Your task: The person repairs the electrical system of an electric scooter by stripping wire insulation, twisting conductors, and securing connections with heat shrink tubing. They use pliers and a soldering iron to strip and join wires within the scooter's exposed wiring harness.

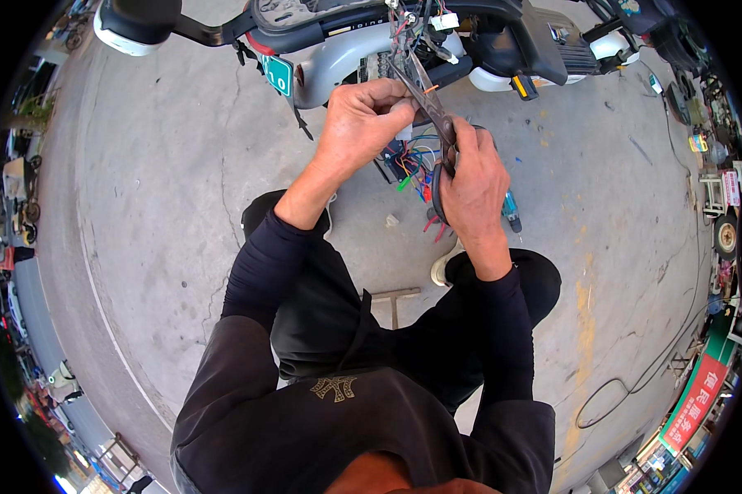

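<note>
My right hand is closed round the handles of dark metal scissors. Their blades point up and to the left, slightly apart at the tips. My left hand pinches thumb against fingers right beside the blades. A short orange wire shows at the blades, in line with that pinch; the part between my fingers is hidden. Below the hands hangs a bundle of coloured wires with small connectors. More loose wires and a white connector stick out of the electric scooter in front of me.
A teal-handled tool lies on the concrete to the right of my right hand. Between my legs stands a small metal stand or stool frame. A black cable curls over the ground at right, near stalls and a wheel.
</note>
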A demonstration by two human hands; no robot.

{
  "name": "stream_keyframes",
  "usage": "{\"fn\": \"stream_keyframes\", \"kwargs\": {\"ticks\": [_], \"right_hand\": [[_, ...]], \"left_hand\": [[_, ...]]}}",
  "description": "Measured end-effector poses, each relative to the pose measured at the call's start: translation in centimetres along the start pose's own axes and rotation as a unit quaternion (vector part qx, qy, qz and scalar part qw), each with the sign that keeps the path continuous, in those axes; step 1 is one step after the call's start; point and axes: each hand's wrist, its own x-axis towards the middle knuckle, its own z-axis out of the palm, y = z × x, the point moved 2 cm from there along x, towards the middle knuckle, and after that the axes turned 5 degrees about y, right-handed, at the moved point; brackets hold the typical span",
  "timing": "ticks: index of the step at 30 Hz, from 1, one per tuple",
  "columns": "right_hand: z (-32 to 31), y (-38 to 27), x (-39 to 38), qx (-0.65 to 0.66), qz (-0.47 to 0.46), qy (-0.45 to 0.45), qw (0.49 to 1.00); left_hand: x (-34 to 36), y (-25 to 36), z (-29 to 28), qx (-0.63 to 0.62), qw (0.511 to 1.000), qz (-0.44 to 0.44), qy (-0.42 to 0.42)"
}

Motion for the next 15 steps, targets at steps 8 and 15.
{"fn": "stream_keyframes", "kwargs": {"ticks": [8, 15], "right_hand": [[0.1, -0.3, -0.2, -0.001, 0.015, -0.015, 1.0], [0.4, -0.4, -0.6, 0.039, 0.041, -0.024, 0.998]], "left_hand": [[-0.2, 0.1, -0.2, 0.025, 1.0, 0.005, -0.001], [-0.2, 0.3, 0.1, 0.023, 1.0, -0.01, -0.01]]}}
